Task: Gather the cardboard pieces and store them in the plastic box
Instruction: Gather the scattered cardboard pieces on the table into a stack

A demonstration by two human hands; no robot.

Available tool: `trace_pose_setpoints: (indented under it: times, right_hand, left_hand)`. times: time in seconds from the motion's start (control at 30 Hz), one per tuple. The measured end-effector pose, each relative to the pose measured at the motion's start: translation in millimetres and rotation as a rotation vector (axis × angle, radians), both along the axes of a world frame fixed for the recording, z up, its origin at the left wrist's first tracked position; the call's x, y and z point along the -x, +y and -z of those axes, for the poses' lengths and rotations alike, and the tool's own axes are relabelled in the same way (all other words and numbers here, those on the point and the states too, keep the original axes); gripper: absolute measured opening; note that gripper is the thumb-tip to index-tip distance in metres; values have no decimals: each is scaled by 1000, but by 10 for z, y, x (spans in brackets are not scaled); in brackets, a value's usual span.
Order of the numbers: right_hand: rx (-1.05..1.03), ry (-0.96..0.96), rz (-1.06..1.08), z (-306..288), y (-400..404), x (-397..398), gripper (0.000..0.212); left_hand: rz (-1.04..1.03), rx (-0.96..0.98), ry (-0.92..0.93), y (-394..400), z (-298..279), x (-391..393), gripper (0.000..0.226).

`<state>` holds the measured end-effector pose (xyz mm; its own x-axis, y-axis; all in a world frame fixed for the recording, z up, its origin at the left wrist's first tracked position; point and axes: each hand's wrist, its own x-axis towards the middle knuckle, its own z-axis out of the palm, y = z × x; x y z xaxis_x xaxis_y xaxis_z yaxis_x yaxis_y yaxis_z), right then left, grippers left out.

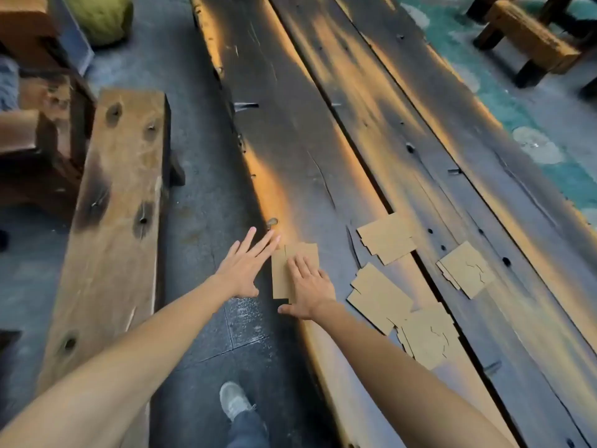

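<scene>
Several brown cardboard pieces lie on a long dark wooden table (323, 130). One small stack (302, 251) sits at the table's near left edge, and my right hand (308, 286) rests flat on it with fingers spread. My left hand (245, 263) hovers open just left of that stack, beside the table edge, holding nothing. More cardboard lies to the right: a pile (387, 237), a notched piece (466, 270), a stack (379, 295) and another piece (429, 334) close to my right forearm. No plastic box is in view.
A wooden bench (116, 221) runs along the left, across a strip of grey floor where my shoe (234, 400) stands. Wooden blocks and a green round thing (100, 17) are at the far left. Another bench (529, 40) stands at the far right.
</scene>
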<state>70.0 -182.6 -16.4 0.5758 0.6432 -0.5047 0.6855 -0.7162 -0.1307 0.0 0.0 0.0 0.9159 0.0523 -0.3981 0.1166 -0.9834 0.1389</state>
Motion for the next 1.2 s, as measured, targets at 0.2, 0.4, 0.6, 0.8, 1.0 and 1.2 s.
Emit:
trace_pose_setpoints:
  times: [0.2, 0.4, 0.6, 0.8, 1.0, 1.2]
  right_hand:
    - [14, -27, 84, 99, 63, 112, 99]
    - [-134, -11, 107, -20, 59, 122, 60]
    - [-321, -153, 227, -293, -129, 15, 36]
    - [-575, -110, 631, -512, -576, -329, 17]
    - [-840, 209, 1053, -588, -991, -653, 21]
    - [-992, 556, 1114, -711, -1187, -770, 19]
  left_hand:
    - [-44, 105, 34, 132, 117, 0, 128]
    - [-101, 194, 70, 241, 146, 19, 109]
    - [-126, 287, 60, 233, -23, -225, 98]
    - [-155, 429, 37, 105, -172, -569, 77]
    - [-226, 543, -50, -46, -415, -1025, 50]
    - [-281, 895, 27, -302, -565, -1466, 57]
